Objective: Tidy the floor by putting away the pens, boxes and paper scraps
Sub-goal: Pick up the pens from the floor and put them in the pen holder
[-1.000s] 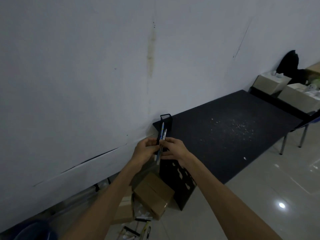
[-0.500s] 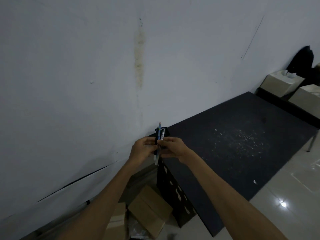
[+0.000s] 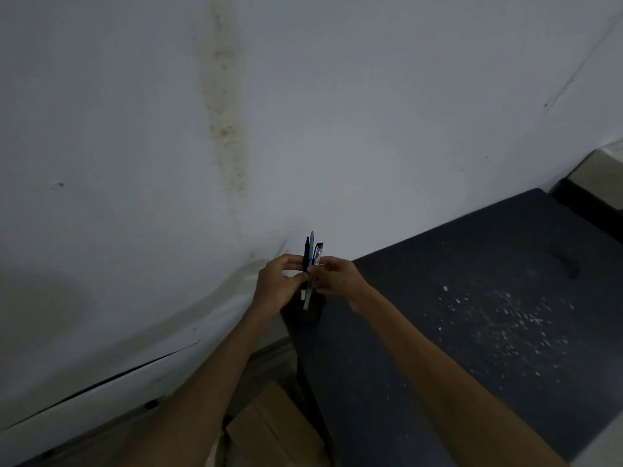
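Both hands hold an upright bundle of pens (image 3: 312, 254) in front of the white wall. My left hand (image 3: 278, 284) grips the bundle from the left, my right hand (image 3: 333, 276) pinches it from the right. The pens' lower ends hang just above a black pen holder (image 3: 305, 311) at the near-left corner of the black table (image 3: 472, 332); my hands hide most of the holder. Small white paper scraps (image 3: 499, 318) lie scattered on the table top. A brown cardboard box (image 3: 269, 429) sits on the floor below my arms.
The white wall (image 3: 236, 129) fills most of the view, with a stain down it and a crack low on the left. A pale box (image 3: 600, 173) shows at the far right edge past the table.
The view has come closer to the table's corner and tilted up; the pens on the floor have dropped out of sight. The pen bundle now hangs right over the black holder.
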